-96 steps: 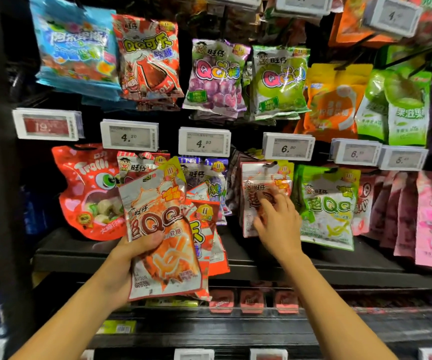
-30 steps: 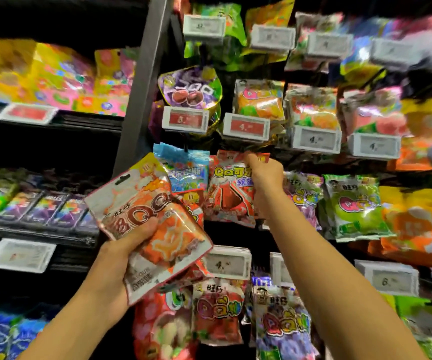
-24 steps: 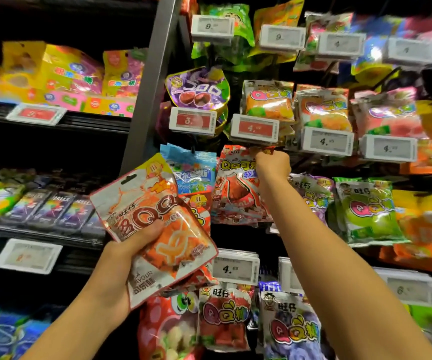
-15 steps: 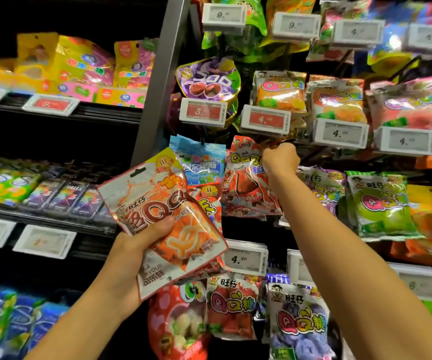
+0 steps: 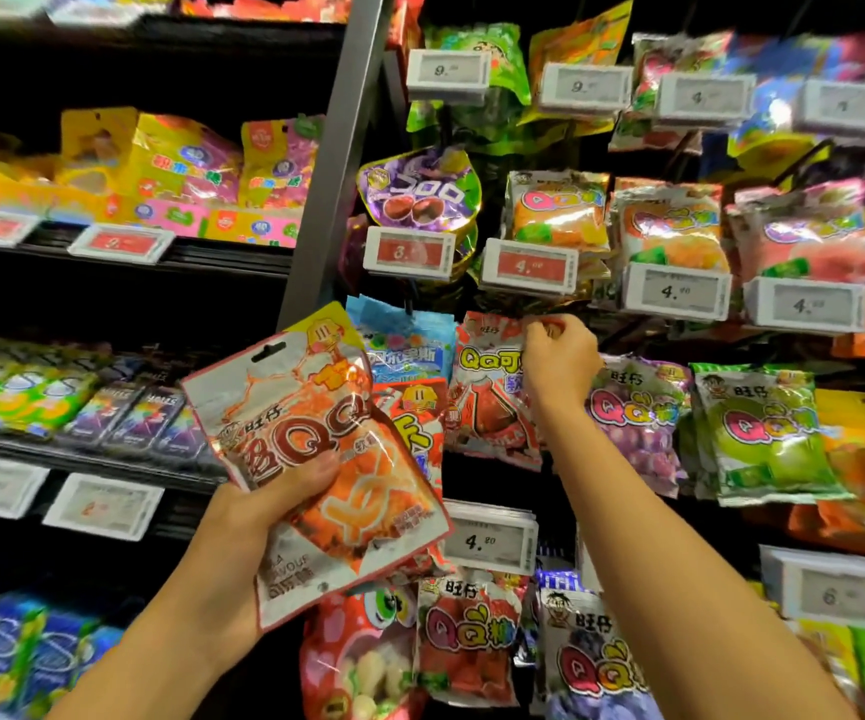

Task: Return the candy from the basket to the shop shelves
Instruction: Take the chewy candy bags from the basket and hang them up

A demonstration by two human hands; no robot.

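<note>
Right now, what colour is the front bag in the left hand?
Orange and white front bag, dark red lettering, gripped by the left hand; head view.

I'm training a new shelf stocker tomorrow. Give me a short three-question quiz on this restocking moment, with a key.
1. True or false: the left hand holds several flat plastic candy packs, the front one white and orange with large QQ lettering.
2. Where is the right hand?
A. on a white price tag
B. at the top edge of the hanging red cola-bottle gummy pack
C. in a basket
3. Fill in: the hanging pack right of the red one, printed with grapes, is ____.

Key: 1 true; 2 B; 3 purple
</note>
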